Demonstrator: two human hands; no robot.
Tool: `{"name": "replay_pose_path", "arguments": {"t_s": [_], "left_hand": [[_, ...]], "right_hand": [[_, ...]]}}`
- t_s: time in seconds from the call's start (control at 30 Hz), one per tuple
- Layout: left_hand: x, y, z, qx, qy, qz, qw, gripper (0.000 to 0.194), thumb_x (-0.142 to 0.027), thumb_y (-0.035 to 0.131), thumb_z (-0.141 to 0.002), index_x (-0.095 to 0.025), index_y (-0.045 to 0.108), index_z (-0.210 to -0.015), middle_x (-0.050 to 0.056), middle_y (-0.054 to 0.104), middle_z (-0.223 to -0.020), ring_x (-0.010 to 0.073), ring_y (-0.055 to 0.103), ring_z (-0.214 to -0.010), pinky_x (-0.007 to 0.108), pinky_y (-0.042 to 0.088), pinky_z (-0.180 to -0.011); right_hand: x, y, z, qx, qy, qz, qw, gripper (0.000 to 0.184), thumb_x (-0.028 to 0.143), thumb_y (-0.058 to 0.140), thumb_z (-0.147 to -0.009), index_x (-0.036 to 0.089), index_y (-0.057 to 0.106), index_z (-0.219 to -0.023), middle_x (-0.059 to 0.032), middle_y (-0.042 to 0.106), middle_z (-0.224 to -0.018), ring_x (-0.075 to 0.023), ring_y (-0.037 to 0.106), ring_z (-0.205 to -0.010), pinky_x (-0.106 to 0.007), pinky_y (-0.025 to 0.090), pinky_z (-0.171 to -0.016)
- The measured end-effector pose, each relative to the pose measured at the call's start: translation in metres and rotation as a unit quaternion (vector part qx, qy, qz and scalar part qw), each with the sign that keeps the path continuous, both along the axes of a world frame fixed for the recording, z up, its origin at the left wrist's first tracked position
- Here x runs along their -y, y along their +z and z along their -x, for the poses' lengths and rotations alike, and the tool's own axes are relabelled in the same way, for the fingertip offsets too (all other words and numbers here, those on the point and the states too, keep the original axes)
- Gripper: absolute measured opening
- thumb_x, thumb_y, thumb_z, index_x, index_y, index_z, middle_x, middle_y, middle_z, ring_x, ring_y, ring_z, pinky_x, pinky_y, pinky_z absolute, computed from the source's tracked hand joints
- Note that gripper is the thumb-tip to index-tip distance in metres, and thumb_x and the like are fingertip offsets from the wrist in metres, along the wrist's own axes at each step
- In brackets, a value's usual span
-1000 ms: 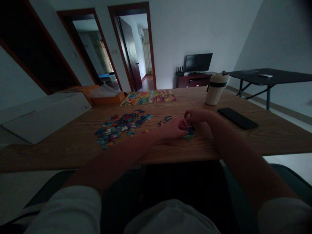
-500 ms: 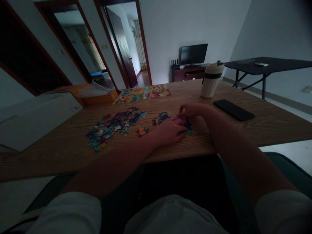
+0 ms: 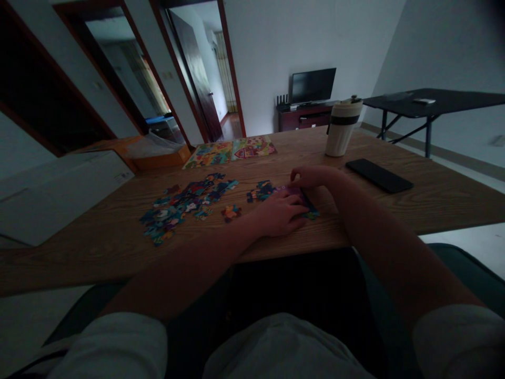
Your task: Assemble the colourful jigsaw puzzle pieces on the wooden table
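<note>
My left hand [image 3: 280,215] lies palm down, fingers bent over a joined strip of purple-and-blue cardboard jigsaw pieces [image 3: 294,196]. My right hand [image 3: 311,177] curls above it, with the right fingertips [image 3: 294,173] at its far edge; it's dim, so I can't tell if either hand is actually gripping. The strip's long axis runs sideways, and its right end is nearer my right hand. To the left are a single loose jigsaw piece [image 3: 231,212] and a scattered heap of multicoloured jigsaw pieces [image 3: 185,206] on the brown wood-grain table [image 3: 379,213]. Farther off are two colourful puzzle picture sheets [image 3: 229,152], a cream tumbler with a black band [image 3: 342,129], a black smartphone [image 3: 379,175] and a black folding table [image 3: 434,97].
</note>
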State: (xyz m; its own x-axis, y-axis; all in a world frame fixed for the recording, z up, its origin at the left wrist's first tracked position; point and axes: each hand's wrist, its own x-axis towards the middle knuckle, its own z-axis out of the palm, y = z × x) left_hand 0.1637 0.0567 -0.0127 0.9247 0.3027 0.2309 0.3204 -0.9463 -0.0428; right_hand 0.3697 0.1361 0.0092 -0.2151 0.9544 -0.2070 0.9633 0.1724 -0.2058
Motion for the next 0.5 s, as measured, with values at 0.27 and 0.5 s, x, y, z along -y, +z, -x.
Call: {"name": "replay_pose_path", "arguments": {"t_s": [0.27,0.5], "left_hand": [[0.002,-0.001,-0.002,-0.012,0.009,-0.009,1.0,0.041,-0.043,0.049,-0.102,-0.024,0.068,-0.133,0.01,0.063,-0.13,0.0299,0.05,-0.125,0.046,0.034,-0.112],[0.005,0.012,0.004,-0.031,0.007,0.022,0.999,0.049,-0.045,0.047,-0.103,-0.019,0.061,-0.141,0.014,0.06,-0.14,0.0339,0.048,-0.131,0.049,0.033,-0.113]], "right_hand": [[0.0,-0.003,0.002,-0.013,-0.002,-0.004,1.0,0.046,0.047,0.063,-0.09,0.023,0.068,-0.128,-0.012,0.074,-0.118,-0.0293,0.069,-0.103,-0.037,0.052,-0.086],[-0.002,-0.003,0.0,-0.014,-0.005,-0.001,1.0,0.048,0.049,0.063,-0.089,0.022,0.067,-0.129,-0.012,0.074,-0.117,-0.0299,0.07,-0.103,-0.038,0.053,-0.086]]}}
